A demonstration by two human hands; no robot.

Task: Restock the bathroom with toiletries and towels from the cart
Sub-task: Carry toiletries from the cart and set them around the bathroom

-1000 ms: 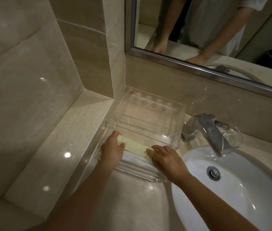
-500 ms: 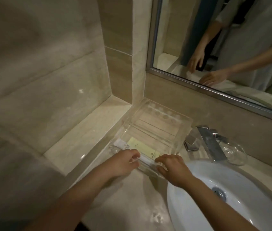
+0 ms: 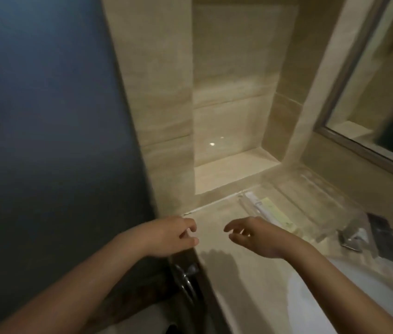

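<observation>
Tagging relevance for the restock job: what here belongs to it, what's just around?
Job: clear tray, yellow packet, white packet, left hand, right hand, both empty.
Around: tap, sink, mirror, wall niche.

Glossy beige stone wall tiles [image 3: 226, 131] catching a light spot, smooth polished countertop [image 3: 224, 239], clear glossy plastic tray [image 3: 311, 203], pale yellow paper-looking packet [image 3: 276, 215], shiny chrome metal faucet [image 3: 383, 237], dull metal mirror frame [image 3: 359, 147], white glazed sink [image 3: 378, 273], matt blue wall [image 3: 46, 116]
</observation>
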